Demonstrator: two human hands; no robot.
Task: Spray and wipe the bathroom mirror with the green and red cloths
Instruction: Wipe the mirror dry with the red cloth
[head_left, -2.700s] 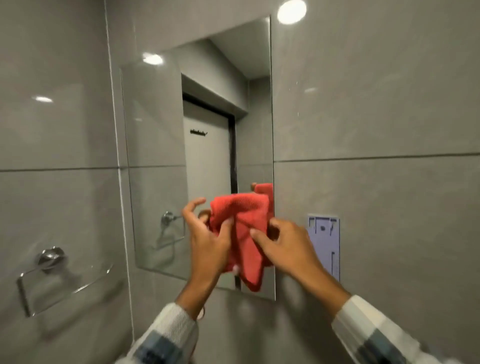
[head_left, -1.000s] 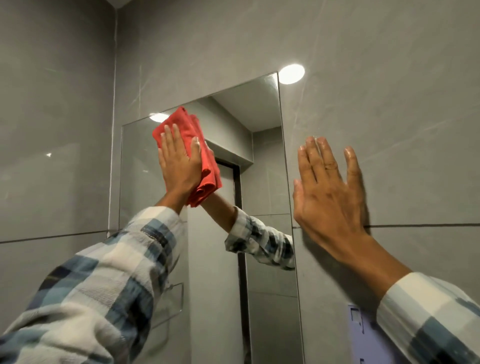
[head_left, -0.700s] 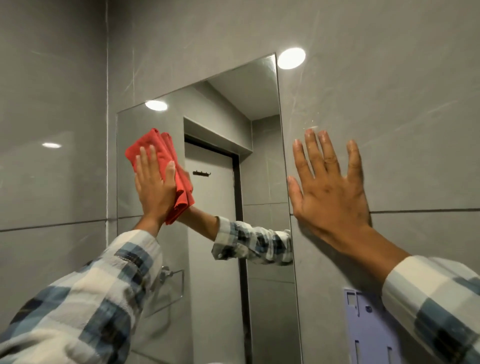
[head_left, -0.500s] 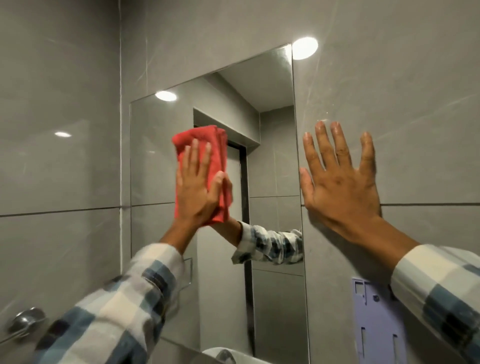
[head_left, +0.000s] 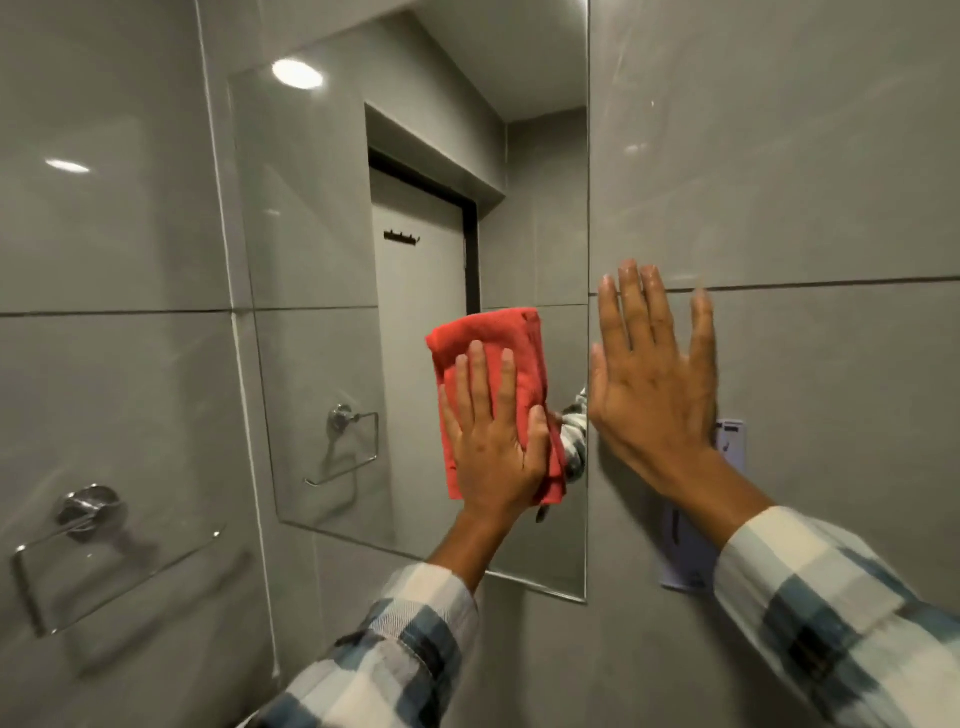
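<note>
Red cloth (head_left: 493, 343), folded into a thick pad, lay flat against the lower right part of the mirror (head_left: 322, 270), with the left hand (head_left: 493, 447) spread over its lower half, fingers stretched out and palm pressing it to the glass rather than gripping it. The cloth's top edge stood clear above the fingertips and a strip of it showed to the right of the thumb, close to the mirror's right edge. The right hand (head_left: 654, 395) rested open and empty, fingers wide and pointing up, flat on the grey wall tile (head_left: 805, 182) just to the right of the mirror's right edge, its fingertips reaching a grout line. Behind that wrist, also right of the mirror, a pale lilac plastic bracket (head_left: 730, 441) was fixed to the tile, mostly covered by the hand and forearm. Both arms wore checked blue and white sleeves (head_left: 395, 649). In the mirror appeared a white door with a small row of hooks, a ceiling light and a bit of the checked sleeve beside the cloth. Left of the mirror, low on the side wall, hung a chrome towel ring (head_left: 88, 551), and its reflection showed in the mirror's lower left part
</note>
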